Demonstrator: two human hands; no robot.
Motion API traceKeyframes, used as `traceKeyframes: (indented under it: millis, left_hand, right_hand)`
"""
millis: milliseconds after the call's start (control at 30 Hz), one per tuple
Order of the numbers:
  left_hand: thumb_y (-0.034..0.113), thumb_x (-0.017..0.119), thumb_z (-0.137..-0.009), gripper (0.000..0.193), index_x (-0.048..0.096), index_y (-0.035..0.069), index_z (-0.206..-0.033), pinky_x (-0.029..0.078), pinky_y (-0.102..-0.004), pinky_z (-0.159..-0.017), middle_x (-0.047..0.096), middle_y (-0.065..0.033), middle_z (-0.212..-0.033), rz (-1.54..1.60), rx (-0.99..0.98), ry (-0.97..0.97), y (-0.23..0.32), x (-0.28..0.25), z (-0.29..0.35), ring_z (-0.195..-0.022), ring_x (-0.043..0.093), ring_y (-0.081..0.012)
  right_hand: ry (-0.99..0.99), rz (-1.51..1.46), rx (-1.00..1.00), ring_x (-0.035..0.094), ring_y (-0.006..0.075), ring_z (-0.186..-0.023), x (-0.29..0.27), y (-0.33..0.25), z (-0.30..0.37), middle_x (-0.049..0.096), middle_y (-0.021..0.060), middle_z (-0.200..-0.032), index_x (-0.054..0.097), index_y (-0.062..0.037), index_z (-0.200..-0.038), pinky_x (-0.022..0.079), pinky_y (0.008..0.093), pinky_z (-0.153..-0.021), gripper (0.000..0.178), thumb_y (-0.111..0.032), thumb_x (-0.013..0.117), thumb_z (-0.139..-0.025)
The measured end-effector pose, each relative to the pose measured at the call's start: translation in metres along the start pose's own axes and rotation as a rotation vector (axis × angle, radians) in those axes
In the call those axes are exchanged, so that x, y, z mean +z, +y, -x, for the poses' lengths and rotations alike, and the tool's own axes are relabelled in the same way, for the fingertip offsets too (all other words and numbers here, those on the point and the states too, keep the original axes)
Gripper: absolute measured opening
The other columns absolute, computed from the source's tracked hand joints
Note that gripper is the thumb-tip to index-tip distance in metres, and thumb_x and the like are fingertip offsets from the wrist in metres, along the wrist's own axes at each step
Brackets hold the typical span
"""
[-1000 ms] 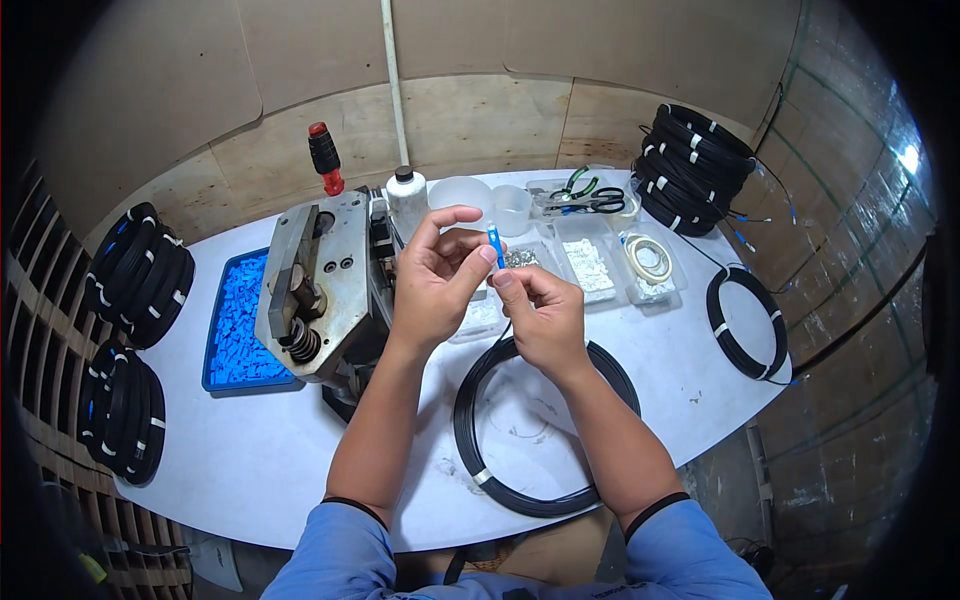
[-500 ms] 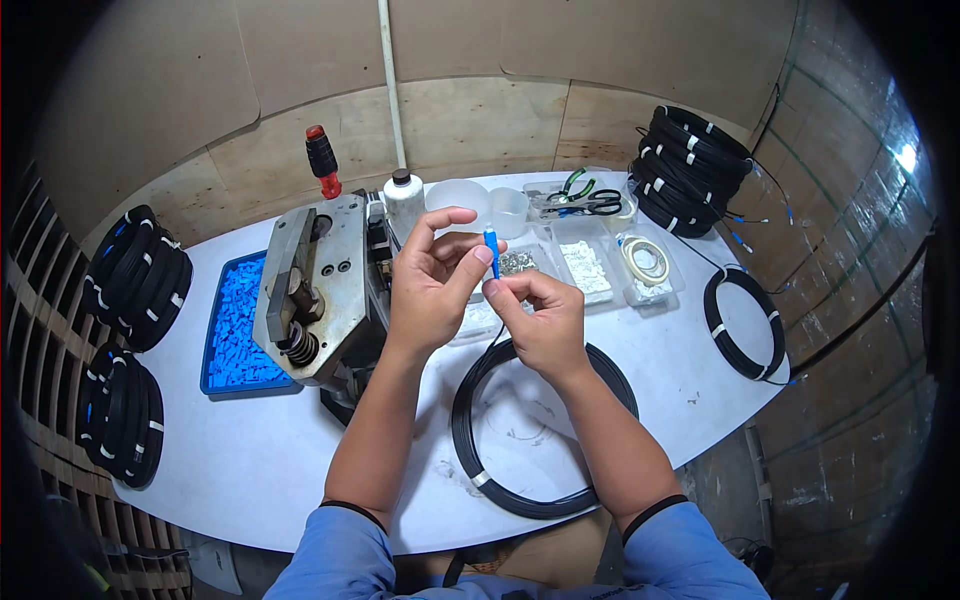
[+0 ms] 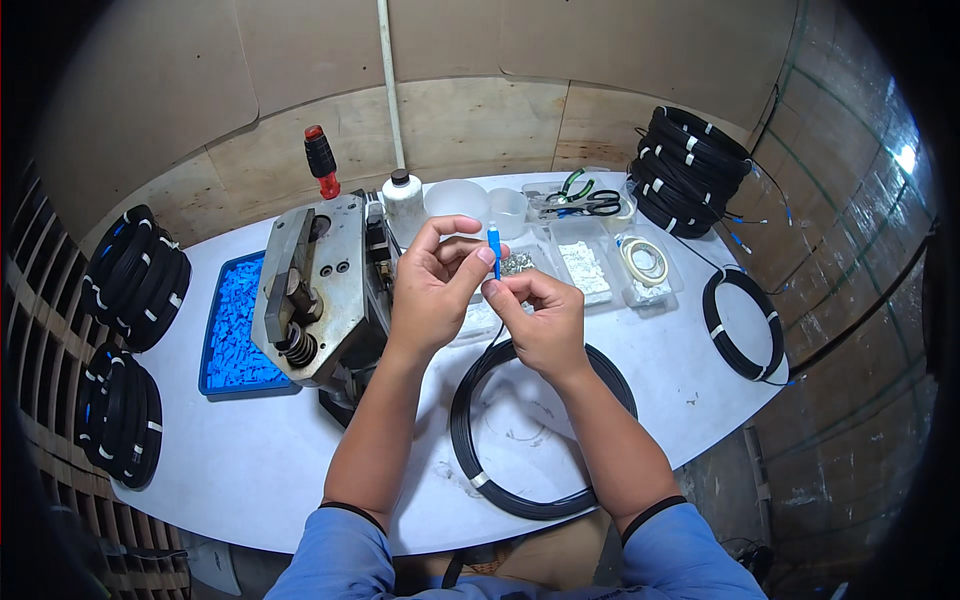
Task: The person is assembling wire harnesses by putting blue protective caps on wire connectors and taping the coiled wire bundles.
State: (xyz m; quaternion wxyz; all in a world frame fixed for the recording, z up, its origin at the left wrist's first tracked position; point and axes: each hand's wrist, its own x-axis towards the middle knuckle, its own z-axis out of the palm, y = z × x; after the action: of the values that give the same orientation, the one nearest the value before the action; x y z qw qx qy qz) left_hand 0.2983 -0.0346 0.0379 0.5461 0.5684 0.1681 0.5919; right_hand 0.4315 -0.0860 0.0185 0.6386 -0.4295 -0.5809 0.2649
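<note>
As light from above washes over a white, curved-edge table [image 3: 230, 470], a worker's bare left hand [image 3: 437, 285] pinches a slim blue plastic connector [image 3: 494, 243] between thumb and a fingertip, its index finger curled free. The right hand [image 3: 545, 315] pinches the lower end with thumb and forefinger. Held nearly upright above the table, the connector shows a pale tip at twelve o'clock and a thin black cable [image 3: 496, 338] below the fingers.

With the connector as the dial's center, a smooth black cable coil [image 3: 462, 430], bound with white ties, lies flat between five and six o'clock. A heavy, scuffed gray metal machine [image 3: 335, 240] with a coiled spring stands at nine; beyond it, at eight, a blue rectangular tray [image 3: 250, 391] brims with small blue plastic pieces [image 3: 235, 330]. Translucent plastic boxes and black-handled scissors [image 3: 600, 203] sit toward two o'clock, before a tall stack of black coils [image 3: 690, 170].

Grainy plywood panels [image 3: 490, 115] line the wall at twelve, while a brown surface under glossy, creased wrapping [image 3: 840, 300] rises at three. Dark slats [image 3: 50, 340] stand at the far nine o'clock edge.
</note>
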Motion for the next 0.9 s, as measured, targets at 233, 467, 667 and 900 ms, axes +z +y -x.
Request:
traceKeyframes:
  millis: [233, 467, 667, 900]
  left_hand:
    - [0.003, 0.065, -0.091, 0.019, 0.06, -0.002, -0.109, 0.054, -0.029, -0.084, 0.069, -0.0104, -0.098, 0.007, 0.011, 0.022, 0.0013, 0.0028, -0.0006, -0.095, 0.067, -0.0147]
    - [0.005, 0.067, -0.091, 0.02, 0.061, -0.002, -0.108, 0.054, -0.0276, -0.083, 0.069, -0.0081, -0.098, 0.016, -0.047, -0.073, 0.0001, -0.0033, -0.0011, -0.093, 0.066, -0.0128]
    - [0.004, 0.07, -0.087, 0.022, 0.062, 0.0, -0.108, 0.051, -0.0271, -0.084, 0.07, -0.0064, -0.097, 0.05, 0.013, 0.032, -0.0039, -0.0022, -0.0006, -0.092, 0.066, -0.0117]
    - [0.002, 0.072, -0.086, 0.023, 0.062, 0.0, -0.106, 0.051, -0.0242, -0.078, 0.066, -0.0035, -0.095, 0.069, -0.053, -0.021, -0.002, -0.0018, 0.0, -0.086, 0.061, -0.0082]
  right_hand:
    - [0.002, 0.042, -0.041, 0.056, 0.0048, -0.06, -0.0015, -0.0021, -0.0002, 0.066, 0.0016, -0.066, 0.071, -0.0006, -0.083, 0.046, 0.0224, -0.056, 0.012, -0.012, 0.073, -0.086]
    - [-0.015, 0.036, -0.036, 0.057, 0.0054, -0.061, -0.0032, -0.0021, -0.0007, 0.067, 0.0021, -0.067, 0.071, -0.0005, -0.083, 0.046, 0.0228, -0.057, 0.013, -0.012, 0.072, -0.088]
    - [-0.056, 0.016, -0.049, 0.058, 0.0063, -0.063, -0.003, 0.0011, -0.0013, 0.067, 0.0029, -0.071, 0.071, -0.0002, -0.085, 0.047, 0.0236, -0.059, 0.015, -0.014, 0.07, -0.09]
    - [-0.087, 0.017, -0.025, 0.061, 0.0071, -0.067, -0.0045, 0.0064, -0.0027, 0.069, 0.0043, -0.074, 0.07, -0.0002, -0.089, 0.049, 0.0243, -0.063, 0.013, -0.013, 0.069, -0.091]
